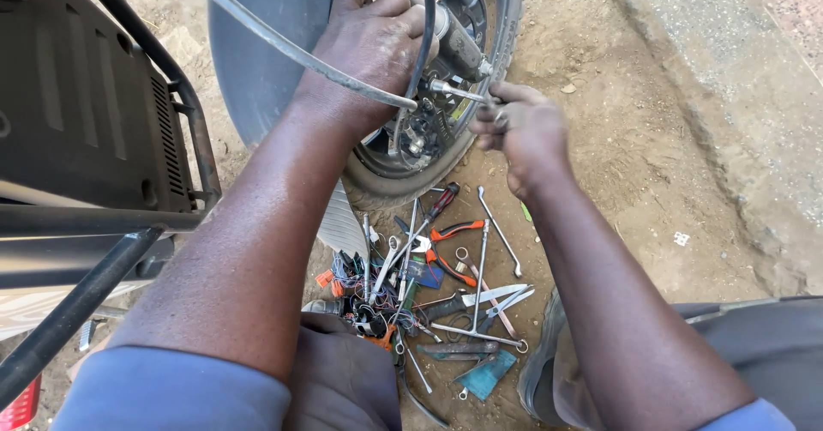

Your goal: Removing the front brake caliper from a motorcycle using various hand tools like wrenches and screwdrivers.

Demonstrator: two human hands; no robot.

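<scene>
From the head camera we look down on both our arms reaching to the front wheel (403, 169) of a motorcycle standing on bare dirt. Our left hand (373, 45) is wrapped around the fork leg (454, 41) just above the hub, fingers curled closed over it, with a grey cable (283, 41) running across the wrist. Our right hand (523, 131) is clenched on the end of a slim metal spanner (459, 92), fingers folded tight around the handle; the tool's far end meets the axle area beside the fork, just right of the left hand. On the ground below the tyre lies a heap of tools (437, 289): spanners, orange-handled pliers (450, 242), a screwdriver and a tangle of wires. To the left we see the motorcycle's dark body panel (86, 96).
</scene>
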